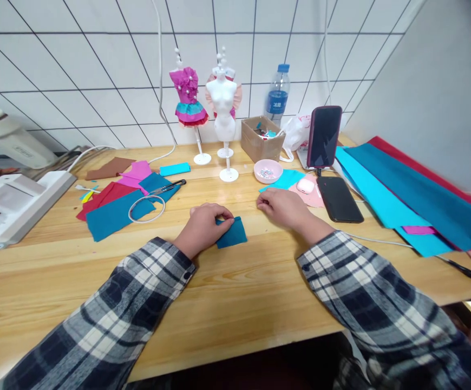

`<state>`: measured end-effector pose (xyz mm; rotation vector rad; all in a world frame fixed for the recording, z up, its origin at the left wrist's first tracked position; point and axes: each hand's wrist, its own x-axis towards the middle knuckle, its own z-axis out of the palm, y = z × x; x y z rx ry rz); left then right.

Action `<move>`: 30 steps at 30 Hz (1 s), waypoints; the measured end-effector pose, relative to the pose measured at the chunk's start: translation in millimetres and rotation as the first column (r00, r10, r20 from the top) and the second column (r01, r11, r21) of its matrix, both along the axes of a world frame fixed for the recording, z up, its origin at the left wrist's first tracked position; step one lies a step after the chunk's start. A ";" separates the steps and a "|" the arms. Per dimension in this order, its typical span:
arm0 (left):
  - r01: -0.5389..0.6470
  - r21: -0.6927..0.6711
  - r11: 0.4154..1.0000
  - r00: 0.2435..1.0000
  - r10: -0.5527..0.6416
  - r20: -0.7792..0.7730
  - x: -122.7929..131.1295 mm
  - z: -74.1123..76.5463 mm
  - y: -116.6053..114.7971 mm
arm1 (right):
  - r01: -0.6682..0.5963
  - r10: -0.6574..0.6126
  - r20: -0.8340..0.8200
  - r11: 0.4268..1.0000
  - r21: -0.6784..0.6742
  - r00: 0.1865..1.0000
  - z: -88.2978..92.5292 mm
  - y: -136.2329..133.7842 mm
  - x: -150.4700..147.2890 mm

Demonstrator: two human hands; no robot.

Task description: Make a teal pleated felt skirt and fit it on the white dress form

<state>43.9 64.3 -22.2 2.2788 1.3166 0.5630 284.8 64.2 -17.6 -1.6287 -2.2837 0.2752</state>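
In the upper centre of the frame, an open cardboard box [260,147] is holding a jumble of small scraps, too small to tell apart. Just below it, a shallow pink bowl [268,180] is carrying a scatter of tiny pale beads. A capped water bottle [278,97] is standing behind the box against the tiled wall.

The wooden table [235,292] is lying bare across the lower centre, down to its near edge, giving both hands open room. Cut felt pieces [116,211] and scissors [166,188] are crowding the left of centre. A dark phone [339,199] and large felt sheets [406,200] are closing off the right.

The teal felt piece [233,234] is lying flat at the centre of the frame. The left hand [203,225] is resting knuckles up on the table, its fingers curling over the piece's upper left corner and pinching it against the thumb. The right hand [284,208] is sitting just right of the piece, apart from it, palm down with fingers curled inward; whether it is pinching anything cannot be told. Both forearms, in plaid sleeves, are angling in from the bottom corners.
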 end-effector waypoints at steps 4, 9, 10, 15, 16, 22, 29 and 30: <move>0.005 -0.334 0.943 0.984 0.056 0.172 -0.7 6.6 -0.4 | -0.154 0.150 -0.370 0.988 0.017 0.917 2.4 -9.5 -16.1; 0.032 -0.478 0.878 0.960 0.106 0.259 -1.6 13.8 -0.5 | -0.222 0.242 -0.299 0.970 0.102 0.923 -2.0 -17.0 -28.4; 0.034 -0.486 0.873 0.958 0.110 0.265 -1.5 14.8 -0.5 | -0.210 0.235 -0.285 0.971 0.119 0.929 -2.6 -17.6 -28.8; 0.051 -0.519 0.853 0.943 0.129 0.306 -0.5 15.6 -1.2 | -0.158 0.202 -0.233 0.968 0.195 0.951 -2.3 -19.6 -27.7; 0.048 -0.525 0.849 0.938 0.143 0.316 -0.4 15.3 -1.4 | -0.157 0.205 -0.224 0.964 0.214 0.953 -2.1 -20.0 -27.5; 0.031 -0.567 0.823 0.914 0.206 0.349 0.2 14.4 -3.0 | -0.212 0.280 -0.168 0.918 0.336 0.945 -0.8 -22.6 -26.8; 0.062 -0.566 0.822 0.913 0.182 0.365 0.2 12.7 -1.4 | -0.238 0.268 -0.085 0.935 0.263 0.960 3.4 -24.7 -27.0; 0.070 -0.552 0.831 0.918 0.163 0.361 -0.2 12.1 -1.0 | -0.228 0.256 -0.092 0.943 0.240 0.962 4.4 -24.9 -27.4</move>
